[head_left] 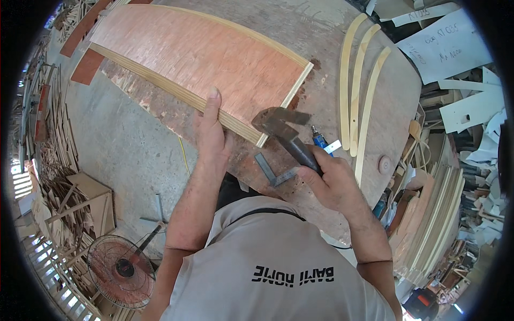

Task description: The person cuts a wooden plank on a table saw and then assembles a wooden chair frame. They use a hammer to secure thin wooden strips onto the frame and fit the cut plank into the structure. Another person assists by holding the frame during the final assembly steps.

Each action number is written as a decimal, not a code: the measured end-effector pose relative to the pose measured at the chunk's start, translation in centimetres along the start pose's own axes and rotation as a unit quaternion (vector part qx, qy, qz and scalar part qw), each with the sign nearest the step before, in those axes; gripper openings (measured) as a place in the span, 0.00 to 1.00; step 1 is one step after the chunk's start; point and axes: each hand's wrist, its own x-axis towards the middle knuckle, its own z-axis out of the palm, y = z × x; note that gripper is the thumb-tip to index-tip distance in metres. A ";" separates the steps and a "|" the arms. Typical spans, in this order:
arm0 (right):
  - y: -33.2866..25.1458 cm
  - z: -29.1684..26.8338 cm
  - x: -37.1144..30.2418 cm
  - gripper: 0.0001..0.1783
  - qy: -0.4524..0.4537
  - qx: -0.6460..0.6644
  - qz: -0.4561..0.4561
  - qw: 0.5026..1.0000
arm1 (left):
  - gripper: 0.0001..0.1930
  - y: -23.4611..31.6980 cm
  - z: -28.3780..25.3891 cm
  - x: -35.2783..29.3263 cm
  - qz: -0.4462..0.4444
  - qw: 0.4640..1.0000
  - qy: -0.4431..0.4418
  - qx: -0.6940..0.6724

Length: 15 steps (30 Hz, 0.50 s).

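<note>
A long plywood panel, reddish and framed by pale wood strips, lies slantwise across the worktable. My left hand grips its near edge strip; the thumb rests over the strip and the other fingers are mostly hidden. My right hand is closed round the dark handle of a hammer. The rusty hammer head overlaps the panel's near right corner in view; whether it touches the wood I cannot tell. Below that corner a metal try square lies on the table, and a blue pen-like tool is just beyond my right hand.
Three curved pale wood strips lie right on the worktable, near a small round disc. Handwritten paper and stacked boards are further right. A standing fan and scrap wood are at lower left.
</note>
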 end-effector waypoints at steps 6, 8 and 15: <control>-0.1 0.0 -0.4 0.23 0.017 0.037 -0.011 0.999 | 0.24 0.5 0.2 -0.1 -0.009 1.000 0.004 0.026; 0.4 0.5 -0.2 0.23 0.025 0.022 -0.020 0.999 | 0.24 0.3 -0.2 -0.1 -0.015 0.999 0.006 0.032; 0.7 0.1 -1.0 0.22 0.012 0.056 0.031 0.998 | 0.24 0.2 -0.4 0.3 -0.020 0.999 -0.007 0.031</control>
